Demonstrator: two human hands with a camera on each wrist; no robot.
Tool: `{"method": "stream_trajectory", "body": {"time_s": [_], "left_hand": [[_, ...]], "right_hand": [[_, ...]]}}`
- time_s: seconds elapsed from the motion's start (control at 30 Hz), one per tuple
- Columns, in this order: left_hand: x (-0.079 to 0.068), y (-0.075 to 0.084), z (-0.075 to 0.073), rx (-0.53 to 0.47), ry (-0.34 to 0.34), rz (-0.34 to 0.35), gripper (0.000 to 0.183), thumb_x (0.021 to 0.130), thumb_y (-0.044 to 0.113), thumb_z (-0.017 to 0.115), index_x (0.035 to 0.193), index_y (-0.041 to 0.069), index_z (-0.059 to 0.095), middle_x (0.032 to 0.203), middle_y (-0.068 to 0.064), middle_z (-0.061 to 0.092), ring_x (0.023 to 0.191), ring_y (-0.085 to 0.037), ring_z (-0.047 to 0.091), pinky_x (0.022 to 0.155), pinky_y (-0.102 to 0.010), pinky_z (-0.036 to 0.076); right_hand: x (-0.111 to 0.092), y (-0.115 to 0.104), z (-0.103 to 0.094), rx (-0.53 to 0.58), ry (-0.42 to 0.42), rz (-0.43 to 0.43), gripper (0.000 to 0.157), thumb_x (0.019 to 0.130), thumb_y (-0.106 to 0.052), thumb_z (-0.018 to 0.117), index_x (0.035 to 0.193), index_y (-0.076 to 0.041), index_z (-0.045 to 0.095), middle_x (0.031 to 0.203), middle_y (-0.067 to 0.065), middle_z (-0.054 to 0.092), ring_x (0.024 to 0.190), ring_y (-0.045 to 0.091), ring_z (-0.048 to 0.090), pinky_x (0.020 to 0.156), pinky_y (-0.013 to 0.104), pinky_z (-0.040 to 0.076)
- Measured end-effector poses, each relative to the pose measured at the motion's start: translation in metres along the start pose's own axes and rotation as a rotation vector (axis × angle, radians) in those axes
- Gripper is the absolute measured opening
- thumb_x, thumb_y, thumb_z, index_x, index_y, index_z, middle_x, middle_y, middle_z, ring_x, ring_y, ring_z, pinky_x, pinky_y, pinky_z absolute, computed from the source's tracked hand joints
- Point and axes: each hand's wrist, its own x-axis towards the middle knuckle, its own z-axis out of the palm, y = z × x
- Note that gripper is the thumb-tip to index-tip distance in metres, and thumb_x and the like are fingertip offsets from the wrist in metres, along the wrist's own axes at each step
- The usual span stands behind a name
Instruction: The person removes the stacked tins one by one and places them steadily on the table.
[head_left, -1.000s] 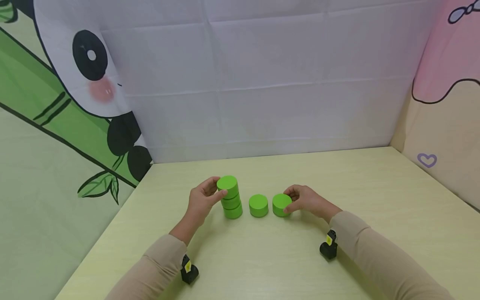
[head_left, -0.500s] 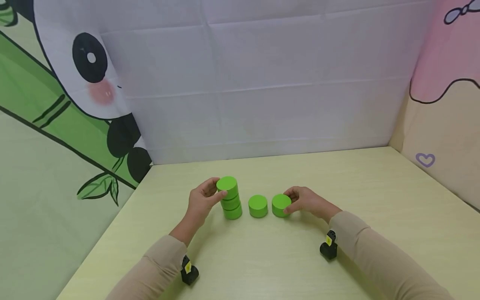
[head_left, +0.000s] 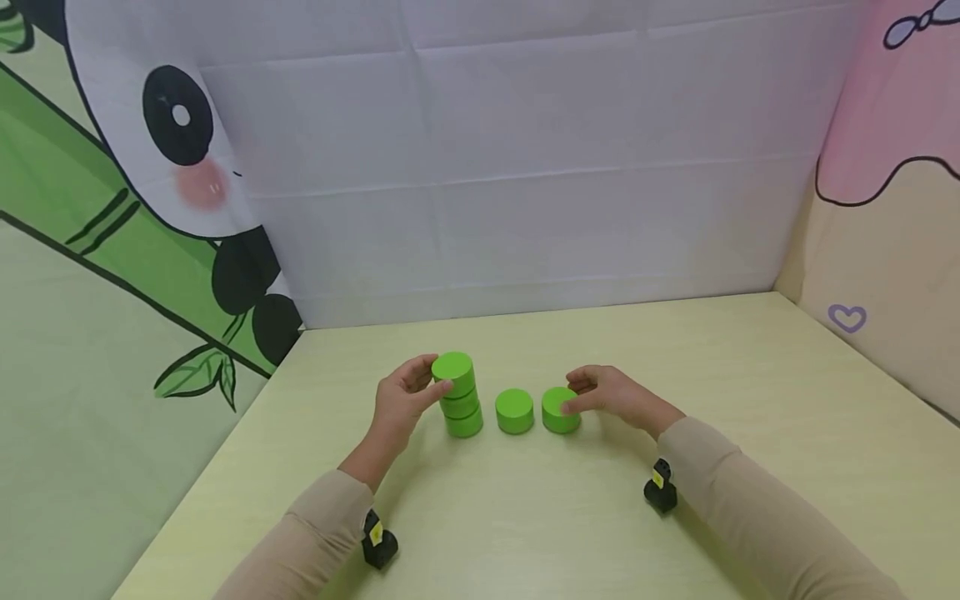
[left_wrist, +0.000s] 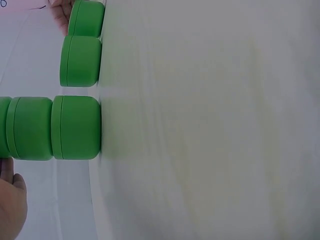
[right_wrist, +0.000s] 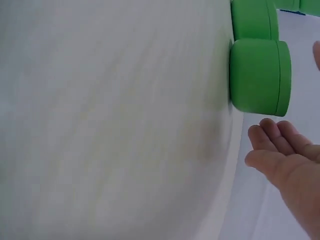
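Three short green cylinders stand stacked left of centre in the head view, each with a thin seam near its top in the wrist views. My left hand (head_left: pixel 399 406) grips the top cylinder (head_left: pixel 453 372), thumb in front and fingers behind; the middle cylinder (head_left: pixel 461 405) and the bottom cylinder (left_wrist: pixel 76 127) are below it. Right of the stack sits a single cylinder (head_left: pixel 514 412), and beyond it another, the rightmost cylinder (head_left: pixel 557 417). Around that one my right hand (head_left: pixel 618 397) hovers with spread fingers; the right wrist view shows a gap between fingers (right_wrist: pixel 272 137) and cylinder.
Everything stands on a pale wood-toned table (head_left: pixel 510 525). A white cloth wall (head_left: pixel 525 167) rises behind it, with a panda-and-bamboo print (head_left: pixel 180 250) at left and a pink-and-beige panel (head_left: pixel 885 183) at right. Small black wrist cameras hang below both sleeves.
My right hand has loosened from the rightmost cylinder and lifted slightly, its thumb coming up off the side. The left hand and the stack have stayed in place.
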Motion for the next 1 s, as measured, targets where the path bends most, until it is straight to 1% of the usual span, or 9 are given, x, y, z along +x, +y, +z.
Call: {"method": "stream_trajectory", "body": {"time_s": [0.1, 0.23, 0.37, 0.47, 0.6, 0.77, 1.0], "left_hand": [[-0.001, 0.001, -0.001, -0.009, -0.002, 0.002, 0.048, 0.079, 0.008, 0.073, 0.124, 0.004, 0.055, 0.129, -0.013, 0.055, 0.124, -0.024, 0.049, 0.105, -0.037, 0.039], [-0.002, 0.002, -0.002, -0.021, -0.018, 0.012, 0.051, 0.08, 0.007, 0.072, 0.126, 0.003, 0.052, 0.132, -0.013, 0.053, 0.125, -0.024, 0.047, 0.108, -0.038, 0.034], [-0.003, 0.002, -0.004, -0.025, -0.031, 0.015, 0.054, 0.08, 0.006, 0.071, 0.129, 0.002, 0.049, 0.133, -0.011, 0.051, 0.126, -0.023, 0.046, 0.109, -0.035, 0.033], [-0.004, 0.001, -0.006, -0.018, -0.042, 0.004, 0.056, 0.08, 0.007, 0.071, 0.131, 0.004, 0.047, 0.135, -0.01, 0.049, 0.127, -0.023, 0.044, 0.11, -0.034, 0.032], [-0.004, -0.002, -0.007, 0.002, -0.068, -0.026, 0.059, 0.081, 0.008, 0.071, 0.134, 0.005, 0.044, 0.139, -0.011, 0.046, 0.13, -0.024, 0.041, 0.11, -0.037, 0.03], [-0.005, -0.005, -0.005, 0.016, -0.088, -0.061, 0.062, 0.08, 0.008, 0.071, 0.135, 0.005, 0.042, 0.14, -0.012, 0.044, 0.131, -0.026, 0.039, 0.111, -0.039, 0.03], [-0.007, -0.008, -0.001, 0.038, -0.097, -0.11, 0.062, 0.079, 0.011, 0.074, 0.133, 0.005, 0.045, 0.138, -0.013, 0.047, 0.13, -0.027, 0.041, 0.111, -0.039, 0.029]], "right_hand": [[-0.001, -0.01, -0.005, -0.026, 0.008, -0.013, 0.072, 0.08, -0.03, 0.071, 0.135, 0.005, 0.04, 0.134, 0.022, 0.046, 0.123, 0.034, 0.044, 0.103, 0.047, 0.037], [0.001, -0.027, -0.013, -0.046, 0.021, -0.03, 0.072, 0.083, -0.036, 0.068, 0.137, 0.001, 0.038, 0.138, 0.02, 0.043, 0.127, 0.033, 0.04, 0.106, 0.048, 0.034], [0.005, -0.047, -0.019, -0.028, 0.018, -0.087, 0.07, 0.085, -0.034, 0.067, 0.138, 0.0, 0.037, 0.139, 0.019, 0.042, 0.129, 0.032, 0.038, 0.107, 0.047, 0.033], [0.006, -0.062, -0.019, -0.009, 0.005, -0.131, 0.068, 0.085, -0.03, 0.067, 0.138, 0.001, 0.037, 0.139, 0.019, 0.041, 0.129, 0.033, 0.038, 0.107, 0.047, 0.033], [0.01, -0.079, -0.013, 0.0, -0.014, -0.171, 0.067, 0.085, -0.027, 0.067, 0.138, 0.001, 0.037, 0.139, 0.019, 0.042, 0.129, 0.033, 0.038, 0.107, 0.046, 0.035], [0.017, -0.092, -0.001, -0.003, -0.032, -0.194, 0.067, 0.084, -0.026, 0.069, 0.138, -0.001, 0.038, 0.138, 0.016, 0.043, 0.128, 0.031, 0.04, 0.105, 0.044, 0.037], [0.026, -0.105, 0.021, -0.059, -0.045, -0.214, 0.066, 0.081, -0.026, 0.071, 0.136, -0.004, 0.043, 0.137, 0.012, 0.047, 0.128, 0.027, 0.042, 0.104, 0.042, 0.039]]}}
